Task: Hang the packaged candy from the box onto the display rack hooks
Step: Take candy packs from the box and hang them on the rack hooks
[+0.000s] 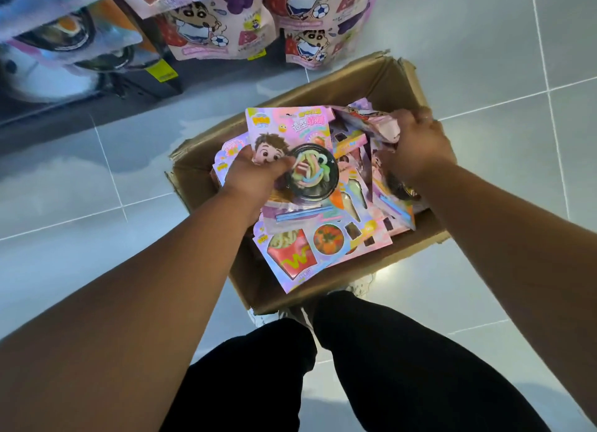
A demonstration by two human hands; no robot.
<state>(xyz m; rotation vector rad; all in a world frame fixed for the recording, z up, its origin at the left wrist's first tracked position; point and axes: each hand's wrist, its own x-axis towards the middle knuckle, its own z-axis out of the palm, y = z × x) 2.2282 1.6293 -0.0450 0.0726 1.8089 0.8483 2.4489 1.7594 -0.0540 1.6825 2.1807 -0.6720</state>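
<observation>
Two bare arms reaching down into an open cardboard box [352,85] on the grey tiled floor [484,43]. Left grip [255,173] clamped on the left edge of a pink noodle-bowl candy card [290,128], fingers beside its printed cartoon face, card raised a little above the pile. Right grip [416,144] closed round a crumpled pink candy pouch [371,121] at the far right side of the box. Underneath, more packaged candy heaped loosely, among it a fries card [290,254] jutting over the near wall. Beyond the box, at top left, cartoon-boy pouches [200,27] ranged on the display rack [145,85], with blurred bowl cards [64,34] further left. Black trousers [387,367] and a pale shoe [290,315] just behind the box.
</observation>
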